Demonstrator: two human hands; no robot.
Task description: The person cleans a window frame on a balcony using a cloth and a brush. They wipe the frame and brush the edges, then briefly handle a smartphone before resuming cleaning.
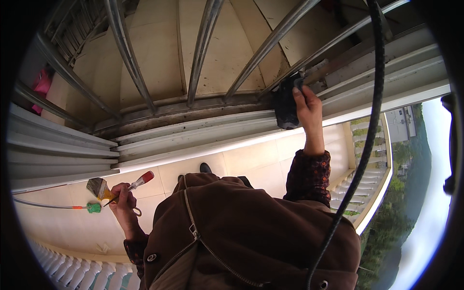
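Note:
My right hand (309,108) pinches a crumpled black cloth (286,104) against the white sliding-window track (203,131), close to the foot of the metal bars. The cloth hangs over the track and hides part of it. Lower down at the left, my left hand (123,202) is closed around two tools. One is a screwdriver (143,179) with a red and clear handle, its thin shaft pointing down to the left. The other is a flat paintbrush (98,188) with a yellow part and greyish bristles. A small loop shows below the fingers, perhaps the brush handle's end.
Shiny metal bars (205,43) rise beyond the track, with a dusty beige surface (154,53) behind them. A black cable (376,96) hangs down the right side. A hose with a green nozzle (94,208) lies left. White balustrades (355,191) edge the tiled balcony floor (256,169).

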